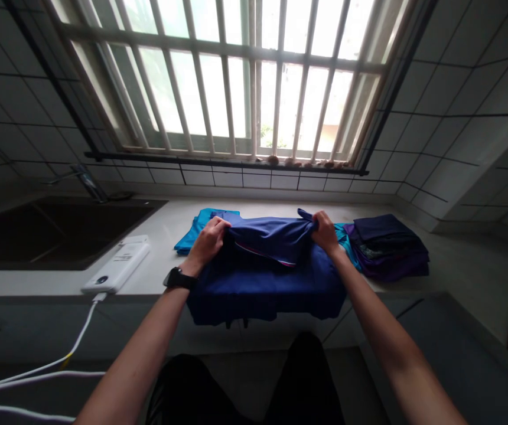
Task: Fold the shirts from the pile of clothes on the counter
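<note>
A dark blue garment (267,289), perhaps a shirt, lies spread on the countertop and hangs over its front edge. My left hand (212,239) is closed on the garment's raised part at the left, with a black watch (179,279) on that wrist. At the right, my right hand (325,231) pinches the same cloth, and a bit of fabric sticks up beyond the fingers. Between both hands the lifted cloth is stretched, showing a thin pink and white trim along its lower edge. Behind my left hand lies folded teal cloth (191,235).
Folded dark and purple clothes (389,251) are stacked at the right. A white power bank (119,262) with a white cable (86,323) lies left, beside a dark sink (59,230) with a faucet (89,183). A barred window (249,50) is behind the counter (160,260).
</note>
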Action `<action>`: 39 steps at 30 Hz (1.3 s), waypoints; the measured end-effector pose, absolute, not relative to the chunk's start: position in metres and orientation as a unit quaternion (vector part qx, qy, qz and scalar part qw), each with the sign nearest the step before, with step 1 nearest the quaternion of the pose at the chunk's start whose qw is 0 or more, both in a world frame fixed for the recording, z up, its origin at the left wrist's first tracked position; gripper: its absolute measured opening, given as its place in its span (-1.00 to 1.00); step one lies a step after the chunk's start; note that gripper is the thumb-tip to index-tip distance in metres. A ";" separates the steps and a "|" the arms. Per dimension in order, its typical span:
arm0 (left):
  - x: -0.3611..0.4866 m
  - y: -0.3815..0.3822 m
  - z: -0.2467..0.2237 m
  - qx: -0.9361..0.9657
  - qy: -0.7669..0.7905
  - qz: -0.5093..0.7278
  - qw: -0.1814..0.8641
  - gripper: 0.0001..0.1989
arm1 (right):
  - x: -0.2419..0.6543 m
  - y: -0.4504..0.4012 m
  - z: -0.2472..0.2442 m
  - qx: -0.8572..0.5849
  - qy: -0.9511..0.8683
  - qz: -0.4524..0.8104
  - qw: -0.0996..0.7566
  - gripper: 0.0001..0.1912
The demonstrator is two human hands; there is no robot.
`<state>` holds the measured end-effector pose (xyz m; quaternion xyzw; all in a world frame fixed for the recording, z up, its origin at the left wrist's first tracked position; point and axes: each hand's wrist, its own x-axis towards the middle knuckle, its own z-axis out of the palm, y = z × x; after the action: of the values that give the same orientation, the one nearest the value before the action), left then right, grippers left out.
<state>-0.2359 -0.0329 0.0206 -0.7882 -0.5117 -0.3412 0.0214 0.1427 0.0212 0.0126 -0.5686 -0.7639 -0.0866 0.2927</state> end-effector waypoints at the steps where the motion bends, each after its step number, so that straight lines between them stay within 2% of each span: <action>1: -0.240 -0.043 0.027 -0.789 -0.510 -0.342 0.010 -0.71 | 0.152 0.012 0.013 -0.562 -0.763 -0.084 0.309 -0.73; 3: -0.247 -0.063 0.036 -0.811 -0.500 -0.303 -0.017 -0.76 | 0.175 -0.009 0.014 -0.544 -0.800 -0.021 0.254 -0.81; 6: -0.253 -0.087 0.034 -0.849 -0.474 -0.231 -0.038 -0.72 | 0.204 -0.038 0.014 -0.539 -0.829 0.125 0.083 -0.80; 8: -0.252 -0.094 0.023 -0.873 -0.439 -0.207 -0.041 -0.63 | 0.208 -0.053 0.014 -0.552 -0.819 0.123 0.093 -0.68; 11: -0.243 -0.092 0.005 -0.905 -0.386 -0.176 -0.025 -0.60 | 0.192 -0.066 0.012 -0.490 -0.847 0.043 0.201 -0.28; 13: -0.235 -0.087 -0.004 -0.909 -0.382 -0.165 0.021 -0.66 | 0.176 -0.070 0.010 -0.433 -0.880 0.036 0.192 -0.06; 15: -0.229 -0.085 -0.010 -0.904 -0.387 -0.167 0.075 -0.69 | 0.164 -0.070 0.006 -0.433 -0.889 0.053 0.138 0.00; 16: -0.226 -0.085 -0.012 -0.902 -0.386 -0.173 0.092 -0.69 | 0.161 -0.069 0.004 -0.454 -0.882 0.057 0.114 -0.03; 18: -0.221 -0.086 -0.016 -0.905 -0.371 -0.184 0.098 -0.64 | 0.157 -0.064 0.001 -0.510 -0.854 0.045 0.094 -0.27; 20: -0.215 -0.088 -0.018 -0.913 -0.352 -0.188 0.092 -0.60 | 0.154 -0.057 -0.001 -0.547 -0.829 0.015 0.113 -0.57; 22: -0.207 -0.087 -0.020 -0.915 -0.350 -0.180 0.089 -0.65 | 0.149 -0.049 -0.001 -0.566 -0.813 -0.007 0.137 -0.67; 25: -0.198 -0.082 -0.021 -0.899 -0.395 -0.168 0.090 -0.76 | 0.143 -0.041 0.001 -0.591 -0.793 -0.013 0.150 -0.71; 28: -0.196 -0.077 -0.020 -0.878 -0.435 -0.175 0.093 -0.81 | 0.141 -0.039 0.003 -0.605 -0.771 -0.010 0.199 -0.72; 32: -0.196 -0.073 -0.021 -0.884 -0.421 -0.196 0.055 -0.70 | 0.142 -0.041 0.001 -0.596 -0.759 0.032 0.259 -0.66; 36: -0.194 -0.064 -0.021 -0.886 -0.421 -0.194 -0.010 -0.64 | 0.140 -0.045 -0.006 -0.591 -0.764 0.063 0.251 -0.57; 39: -0.195 -0.056 -0.014 -0.879 -0.437 -0.184 -0.049 -0.60 | 0.141 -0.046 -0.009 -0.595 -0.762 0.069 0.245 -0.58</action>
<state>-0.1946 -0.0562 -0.0145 -0.8792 -0.4367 -0.1838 -0.0494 0.1408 -0.0460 -0.0089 -0.5953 -0.7621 0.0692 0.2449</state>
